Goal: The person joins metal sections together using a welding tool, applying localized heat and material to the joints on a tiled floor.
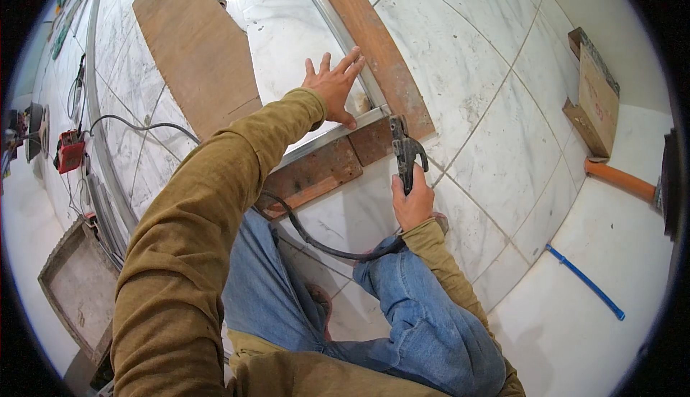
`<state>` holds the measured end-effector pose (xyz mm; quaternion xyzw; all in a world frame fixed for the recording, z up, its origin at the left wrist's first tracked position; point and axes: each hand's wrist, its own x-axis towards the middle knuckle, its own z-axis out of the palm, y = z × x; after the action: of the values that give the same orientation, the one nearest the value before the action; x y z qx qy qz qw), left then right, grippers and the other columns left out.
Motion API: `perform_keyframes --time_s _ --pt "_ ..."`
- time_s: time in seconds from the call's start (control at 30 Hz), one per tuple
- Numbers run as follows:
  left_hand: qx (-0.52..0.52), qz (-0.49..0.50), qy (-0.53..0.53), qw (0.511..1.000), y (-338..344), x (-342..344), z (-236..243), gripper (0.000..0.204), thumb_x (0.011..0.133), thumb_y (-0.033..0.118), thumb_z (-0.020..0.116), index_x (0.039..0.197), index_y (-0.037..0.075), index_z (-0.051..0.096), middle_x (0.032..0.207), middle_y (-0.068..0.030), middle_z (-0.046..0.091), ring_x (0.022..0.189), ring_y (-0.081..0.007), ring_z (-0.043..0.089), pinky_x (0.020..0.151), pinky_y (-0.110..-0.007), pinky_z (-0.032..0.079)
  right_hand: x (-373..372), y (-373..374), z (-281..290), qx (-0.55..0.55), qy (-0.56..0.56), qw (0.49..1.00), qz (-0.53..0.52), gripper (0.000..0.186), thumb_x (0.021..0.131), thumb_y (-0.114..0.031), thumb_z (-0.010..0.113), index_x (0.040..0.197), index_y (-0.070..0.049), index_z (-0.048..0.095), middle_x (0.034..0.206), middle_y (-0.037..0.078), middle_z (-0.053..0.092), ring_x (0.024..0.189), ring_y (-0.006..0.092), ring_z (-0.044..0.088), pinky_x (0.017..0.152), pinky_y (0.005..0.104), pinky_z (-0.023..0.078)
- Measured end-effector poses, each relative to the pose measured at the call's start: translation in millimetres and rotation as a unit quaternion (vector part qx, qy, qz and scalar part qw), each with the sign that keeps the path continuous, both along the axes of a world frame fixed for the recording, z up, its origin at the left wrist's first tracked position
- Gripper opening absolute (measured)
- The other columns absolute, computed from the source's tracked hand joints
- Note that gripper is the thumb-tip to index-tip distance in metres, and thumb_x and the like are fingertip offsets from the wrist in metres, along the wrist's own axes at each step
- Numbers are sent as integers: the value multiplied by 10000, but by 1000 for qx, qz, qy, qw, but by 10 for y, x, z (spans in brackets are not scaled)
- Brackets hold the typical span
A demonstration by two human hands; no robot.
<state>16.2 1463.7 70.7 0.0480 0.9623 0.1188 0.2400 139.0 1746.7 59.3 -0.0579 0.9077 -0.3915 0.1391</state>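
My left hand [334, 91] reaches over the corner of a grey metal tube frame [316, 144], fingers spread, with the fingertips near its long side. Whether the palm presses on the tube is hard to tell. In my right hand [413, 204] is a black welding electrode holder [404, 151], gripped by its handle. Its jaws point up and away from me, right beside the frame's near right corner. I cannot make out a rod in the jaws. A dark cable [305, 235] runs from the holder over my knee and off to the left.
Worn wooden boards [392, 59] lie under the frame on marble-look tiles [467, 59]. A brown plywood sheet [194, 45] is left of it. Further left are a red device [70, 151] and a grey tray [79, 293]. An open box [596, 99], orange pipe [622, 180] and blue tube [586, 282] are at right.
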Motion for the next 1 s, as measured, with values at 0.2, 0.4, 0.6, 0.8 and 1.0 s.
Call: perform_keyframes --time_s 0.2,0.4,0.6,0.8,1.0 --pt "-9 -5 7 1000 3 7 -38 1447 569 524 989 1683 154 143 1772 -35 41 1545 -560 185 1185 -798 206 13 25 -16 4 -20 1000 -10 400 966 -170 692 1308 3 577 950 279 704 863 465 705 727 498 550" --pt "-37 -22 4 999 -31 -3 -153 1435 576 588 960 1686 169 152 1769 -64 61 1562 -520 176 1194 -777 208 -59 -89 -110 -437 -227 804 -335 528 986 -245 699 1440 -23 546 1095 226 718 989 319 730 893 399 581" --pt "22 4 10 1000 -36 -4 -155 1457 551 525 983 1688 186 137 1775 -2 52 1579 -522 104 1198 -786 156 -144 176 296 -275 -293 906 -135 213 1025 -216 615 1142 -39 616 824 75 634 681 167 663 547 336 557" --pt "22 7 20 1000 -59 11 -99 1459 536 518 993 1683 188 153 1776 -2 52 1570 -546 106 1189 -802 164 -189 294 462 -387 -353 832 -182 323 1058 -261 593 1256 -11 538 801 83 623 555 147 605 456 310 505" --pt "27 8 18 999 -78 11 -93 1458 542 507 994 1682 173 150 1778 2 36 1588 -509 79 1193 -802 160 -35 154 237 -212 -264 937 -91 228 1059 -241 619 1183 -57 566 723 24 562 499 97 536 426 291 457"
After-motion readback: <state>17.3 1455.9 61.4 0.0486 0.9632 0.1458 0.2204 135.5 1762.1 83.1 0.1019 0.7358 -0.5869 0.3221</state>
